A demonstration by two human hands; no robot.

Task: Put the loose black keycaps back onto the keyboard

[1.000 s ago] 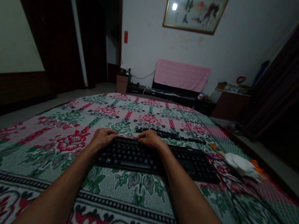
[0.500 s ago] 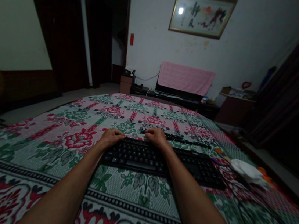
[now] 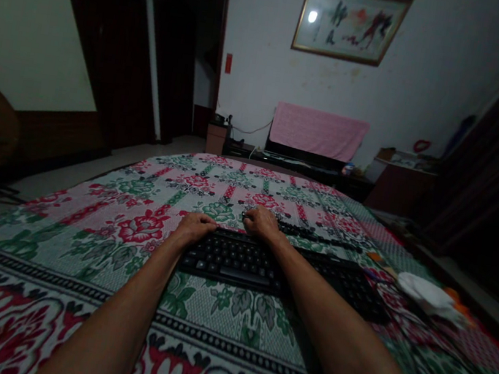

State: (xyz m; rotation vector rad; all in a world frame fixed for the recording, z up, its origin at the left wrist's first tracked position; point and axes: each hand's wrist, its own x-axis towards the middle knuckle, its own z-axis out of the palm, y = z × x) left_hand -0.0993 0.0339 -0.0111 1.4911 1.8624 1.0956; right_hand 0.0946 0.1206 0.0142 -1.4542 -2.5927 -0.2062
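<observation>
A black keyboard (image 3: 266,267) lies on a floral bedspread (image 3: 84,238) in front of me. My left hand (image 3: 195,227) rests curled at the keyboard's far left corner, fingers bent over its back edge. My right hand (image 3: 262,222) is curled over the back edge near the middle. What the fingertips pinch is hidden. Just beyond the right hand lies a row of loose black keycaps (image 3: 317,237).
A white cloth (image 3: 424,293) and small orange items (image 3: 454,296) lie to the right of the keyboard. Beyond the bed stand a low cabinet with a pink cover (image 3: 317,131), a framed picture (image 3: 349,23) and a dark doorway (image 3: 176,47).
The view has drifted so everything sits further right in frame. Both hands stay on the keyboard's back edge; the right hand has edged slightly toward the keycap row.
</observation>
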